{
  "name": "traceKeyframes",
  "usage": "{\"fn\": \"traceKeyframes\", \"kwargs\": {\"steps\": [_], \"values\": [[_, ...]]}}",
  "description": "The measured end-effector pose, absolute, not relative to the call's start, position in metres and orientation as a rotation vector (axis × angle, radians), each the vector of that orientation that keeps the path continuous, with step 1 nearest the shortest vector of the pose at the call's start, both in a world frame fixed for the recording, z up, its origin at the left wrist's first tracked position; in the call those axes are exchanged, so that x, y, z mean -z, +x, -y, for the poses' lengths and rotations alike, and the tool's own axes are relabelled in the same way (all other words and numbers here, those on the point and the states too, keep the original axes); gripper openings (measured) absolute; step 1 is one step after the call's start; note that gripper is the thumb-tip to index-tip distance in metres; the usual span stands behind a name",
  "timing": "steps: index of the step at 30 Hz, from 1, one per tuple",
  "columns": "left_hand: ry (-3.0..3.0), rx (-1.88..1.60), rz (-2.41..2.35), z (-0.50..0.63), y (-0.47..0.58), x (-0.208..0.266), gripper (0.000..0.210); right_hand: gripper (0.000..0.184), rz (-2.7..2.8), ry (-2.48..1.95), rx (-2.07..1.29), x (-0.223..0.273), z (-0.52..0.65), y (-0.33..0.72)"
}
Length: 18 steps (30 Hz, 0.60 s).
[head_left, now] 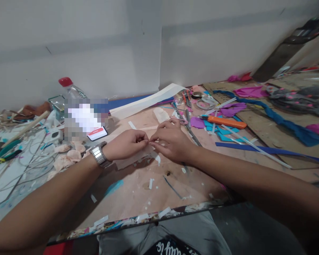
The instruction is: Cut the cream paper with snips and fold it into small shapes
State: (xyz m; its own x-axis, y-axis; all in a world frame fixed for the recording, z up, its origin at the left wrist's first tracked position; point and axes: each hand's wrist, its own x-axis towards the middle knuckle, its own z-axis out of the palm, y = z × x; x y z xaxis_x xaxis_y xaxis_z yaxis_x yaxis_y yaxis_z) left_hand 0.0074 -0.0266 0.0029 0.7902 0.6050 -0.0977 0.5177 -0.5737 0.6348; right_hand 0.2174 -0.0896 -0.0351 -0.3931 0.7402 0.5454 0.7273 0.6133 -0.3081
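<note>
Near the middle of the table, my left hand [127, 144] is closed in a pinch, thumb against the curled fingers. Its fingertips meet those of my right hand [172, 140], whose thumb and forefinger are pinched together too. Whatever lies between the fingertips is too small to make out. Under both hands rests a sheet of pale paper [124, 162], partly covered by them. A silver watch [100, 155] is on my left wrist. Just beyond the hands lies a long cream paper strip [146, 103], and a small crumpled cream piece [161, 115] sits closer in.
An orange utility knife [224, 122] lies to the right among blue and purple scraps. A blue crepe strip [281, 117] crosses the cardboard [228, 92]. At left are a phone [98, 133], a red-capped bottle [71, 88], cables and green-handled pliers [6, 152]. White walls stand behind.
</note>
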Motion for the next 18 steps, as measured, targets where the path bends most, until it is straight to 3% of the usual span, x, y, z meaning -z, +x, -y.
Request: {"fn": "traceKeyframes", "kwargs": {"steps": [18], "values": [[2.380, -0.197, -0.867, 0.0308, 0.0084, -0.0025, 0.020, 0.008, 2.191, -1.128, -0.042, 0.0341, 0.0898, 0.2176]]}}
